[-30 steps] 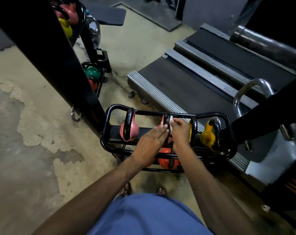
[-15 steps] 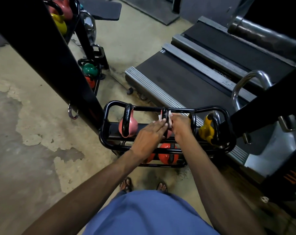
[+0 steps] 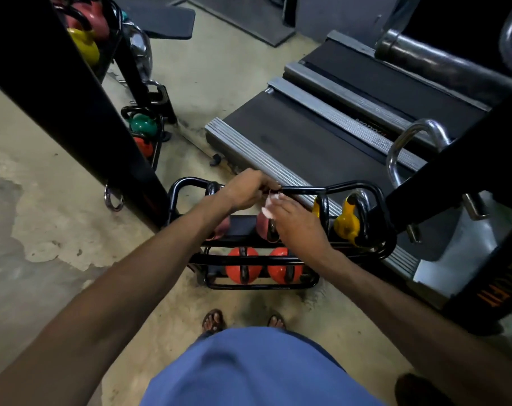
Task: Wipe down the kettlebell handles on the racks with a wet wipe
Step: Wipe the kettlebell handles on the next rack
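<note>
A low black two-tier rack (image 3: 379, 197) stands on the floor in front of me. Its upper tier holds a pink kettlebell (image 3: 265, 228) in the middle, another pink one mostly hidden under my left forearm, and a yellow kettlebell (image 3: 347, 222) at the right. Two orange kettlebells (image 3: 243, 266) sit on the lower tier. My left hand (image 3: 247, 189) curls its fingers round the top of the middle kettlebell's black handle, by the back rail. My right hand (image 3: 297, 222) holds a white wet wipe (image 3: 267, 208) against that handle just below.
A treadmill (image 3: 307, 145) lies right behind the rack. A thick black post (image 3: 73, 112) slants down at the left, with a second rack holding a green kettlebell (image 3: 143, 124) beyond it. Chrome bars (image 3: 410, 139) and a black frame crowd the right. My sandalled feet stand near the rack.
My left hand lifted off the kettlebell body and moved back to curl round the handle top. My right hand with the wipe slid down the handle. The view shifted, showing the lower tier.
</note>
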`<action>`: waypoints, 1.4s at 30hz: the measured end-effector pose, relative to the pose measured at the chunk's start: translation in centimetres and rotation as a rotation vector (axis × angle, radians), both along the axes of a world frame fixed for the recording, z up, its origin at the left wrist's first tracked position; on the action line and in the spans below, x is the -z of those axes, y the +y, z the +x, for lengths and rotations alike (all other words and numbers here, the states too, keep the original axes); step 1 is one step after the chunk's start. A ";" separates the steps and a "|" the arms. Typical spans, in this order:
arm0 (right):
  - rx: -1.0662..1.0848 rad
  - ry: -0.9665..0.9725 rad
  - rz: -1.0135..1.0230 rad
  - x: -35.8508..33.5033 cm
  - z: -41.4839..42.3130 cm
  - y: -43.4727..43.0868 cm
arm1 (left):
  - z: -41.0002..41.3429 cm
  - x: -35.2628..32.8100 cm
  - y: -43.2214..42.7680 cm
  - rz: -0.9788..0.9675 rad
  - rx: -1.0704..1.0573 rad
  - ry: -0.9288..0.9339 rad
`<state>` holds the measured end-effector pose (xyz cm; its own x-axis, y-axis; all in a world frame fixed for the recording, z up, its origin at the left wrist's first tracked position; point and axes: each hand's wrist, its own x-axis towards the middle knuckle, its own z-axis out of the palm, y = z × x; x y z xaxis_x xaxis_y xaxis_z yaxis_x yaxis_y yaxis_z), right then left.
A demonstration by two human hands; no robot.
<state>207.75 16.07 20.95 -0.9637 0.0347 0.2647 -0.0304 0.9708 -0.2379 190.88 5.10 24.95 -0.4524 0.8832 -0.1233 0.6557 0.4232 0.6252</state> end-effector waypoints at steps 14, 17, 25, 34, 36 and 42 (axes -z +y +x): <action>0.545 0.223 -0.885 -0.5 1.9 -4.5 | -0.1 -0.5 0.7 -0.100 0.088 0.186; 0.834 0.014 -1.452 -0.2 -1.6 -2.9 | 0.1 -0.7 0.9 -0.151 0.102 0.250; 0.425 -0.543 -1.977 -0.6 -2.3 1.4 | 0.5 -1.3 1.7 -0.228 0.151 0.373; 0.644 0.090 -1.039 -0.7 2.7 -3.5 | 0.5 -0.7 1.4 -0.193 0.103 0.270; 0.513 0.177 -0.721 0.0 3.6 -5.5 | 0.2 -0.7 1.0 -0.180 0.100 0.277; -0.008 0.223 0.049 0.4 3.5 -2.6 | 0.5 -1.3 1.0 -0.170 0.117 0.284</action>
